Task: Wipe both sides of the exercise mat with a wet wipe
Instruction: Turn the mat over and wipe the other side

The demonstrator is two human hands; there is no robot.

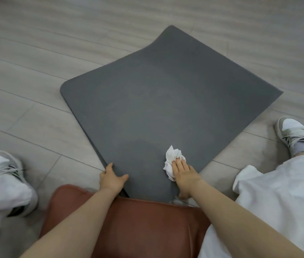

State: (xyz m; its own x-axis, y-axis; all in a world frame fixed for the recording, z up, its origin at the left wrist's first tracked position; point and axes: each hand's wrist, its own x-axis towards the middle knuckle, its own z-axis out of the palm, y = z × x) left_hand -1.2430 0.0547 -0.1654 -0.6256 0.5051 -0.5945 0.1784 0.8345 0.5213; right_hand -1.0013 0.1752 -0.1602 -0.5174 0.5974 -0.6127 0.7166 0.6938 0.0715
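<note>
Grey wood-grain plank floor point(35, 75). On it lies the mat point(166, 101): dark grey, matte foam, rounded corners, far end curling up. Brown leather cushion point(140, 226) overlaps its near edge. Grey-white sneakers point(294, 135) flank it. Your left hand point(112, 178) grips the mat's near-left edge, fingers curled over. Your right hand point(183, 170) presses a crumpled white wipe point(171, 161) flat onto the mat, fingers straight.

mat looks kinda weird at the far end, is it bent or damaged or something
Not damaged as far as the view shows. The far left edge of the mat curls up off the floor, probably from being rolled. The rest lies flat.
</note>
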